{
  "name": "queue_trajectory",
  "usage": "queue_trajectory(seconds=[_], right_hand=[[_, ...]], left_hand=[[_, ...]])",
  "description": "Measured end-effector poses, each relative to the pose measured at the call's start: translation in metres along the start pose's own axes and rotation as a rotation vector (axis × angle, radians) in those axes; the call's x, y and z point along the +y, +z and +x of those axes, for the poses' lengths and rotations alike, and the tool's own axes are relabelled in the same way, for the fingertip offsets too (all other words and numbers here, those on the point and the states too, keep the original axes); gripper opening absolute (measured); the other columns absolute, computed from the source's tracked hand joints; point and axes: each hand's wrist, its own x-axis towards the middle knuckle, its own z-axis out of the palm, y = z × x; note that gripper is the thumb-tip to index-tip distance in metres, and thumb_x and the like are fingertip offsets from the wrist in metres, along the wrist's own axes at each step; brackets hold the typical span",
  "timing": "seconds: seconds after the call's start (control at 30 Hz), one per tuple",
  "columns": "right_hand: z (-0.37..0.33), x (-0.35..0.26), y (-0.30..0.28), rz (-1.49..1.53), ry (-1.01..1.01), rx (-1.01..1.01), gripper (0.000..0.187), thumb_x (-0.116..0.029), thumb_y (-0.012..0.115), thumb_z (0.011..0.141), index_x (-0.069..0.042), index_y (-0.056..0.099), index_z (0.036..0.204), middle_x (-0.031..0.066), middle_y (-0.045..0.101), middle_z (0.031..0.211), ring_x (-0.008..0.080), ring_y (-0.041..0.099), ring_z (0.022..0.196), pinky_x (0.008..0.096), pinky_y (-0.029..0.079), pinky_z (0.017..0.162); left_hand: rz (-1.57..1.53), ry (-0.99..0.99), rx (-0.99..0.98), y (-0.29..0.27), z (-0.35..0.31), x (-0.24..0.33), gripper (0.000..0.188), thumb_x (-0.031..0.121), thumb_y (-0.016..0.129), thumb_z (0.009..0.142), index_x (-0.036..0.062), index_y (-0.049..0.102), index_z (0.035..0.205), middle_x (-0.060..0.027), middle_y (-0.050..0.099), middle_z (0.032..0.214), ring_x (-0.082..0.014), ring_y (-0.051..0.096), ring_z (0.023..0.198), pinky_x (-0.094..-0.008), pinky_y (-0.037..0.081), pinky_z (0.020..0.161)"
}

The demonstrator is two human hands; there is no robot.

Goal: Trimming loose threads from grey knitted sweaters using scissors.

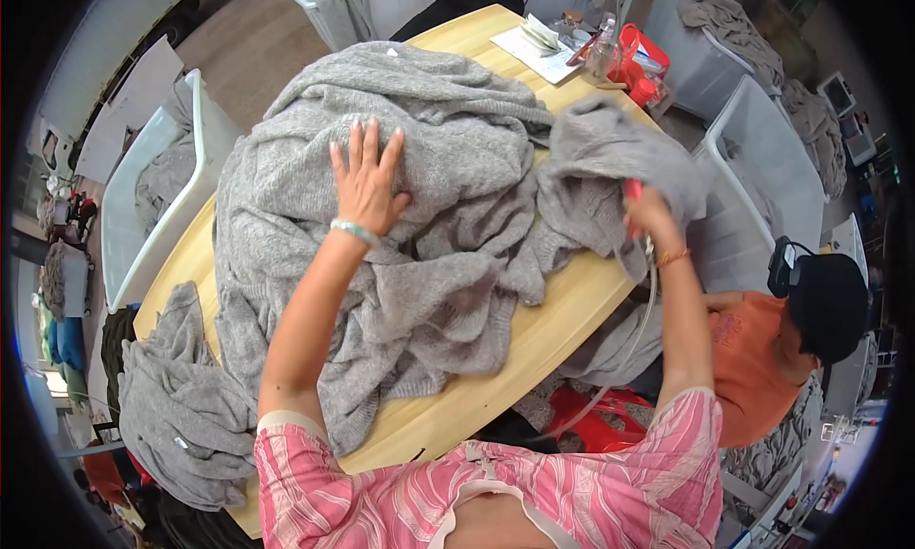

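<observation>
A large heap of grey knitted garments (448, 158) covers much of the wooden table. My left hand (368, 182) rests flat on top of it, open with its fingers spread. At the right, my right hand (654, 215) is closed round a red-handled tool (632, 193), and a pale hose (652, 301) hangs down from below that hand. The tool's front end is hidden by a grey knitted piece (596, 139) bunched around it at the table's right edge. Farther left, another bunch of grey knitwear (181, 416) droops over the table's near left edge.
White plastic bins with grey knitwear stand left (195, 168) and right (762, 158) of the table (467, 416). At its far end lie papers (538, 53), a clear bottle (602, 49) and a red basket (639, 58). A person in orange (753, 368) sits close on my right.
</observation>
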Motion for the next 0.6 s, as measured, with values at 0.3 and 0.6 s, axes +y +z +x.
queue_trajectory(seconds=[0.3,0.6], right_hand=[[-0.112,0.089,0.097,0.248,-0.255,0.08,0.02,-0.013,0.052,0.091,0.002,0.053,0.104,0.0102,0.062,0.07,0.0186,0.065,0.063,0.0328,0.051,0.058],[-0.172,0.072,0.104,0.338,-0.203,-0.037,0.029,-0.013,0.058,0.086,-0.002,0.053,0.112,0.0169,0.067,0.077,0.0343,0.067,0.078,0.0415,0.051,0.069]], left_hand=[[-0.348,-0.067,-0.24,0.041,0.11,0.025,0.063,0.041,0.069,0.079,0.0081,0.049,0.129,-0.0168,0.042,0.137,-0.0357,0.044,0.122,-0.0406,0.034,0.104],[0.267,-0.094,-0.451,0.183,0.177,-0.009,0.043,0.016,0.063,0.076,0.0134,0.054,0.117,-0.0191,0.063,0.111,-0.0366,0.057,0.109,-0.0598,0.029,0.104]])
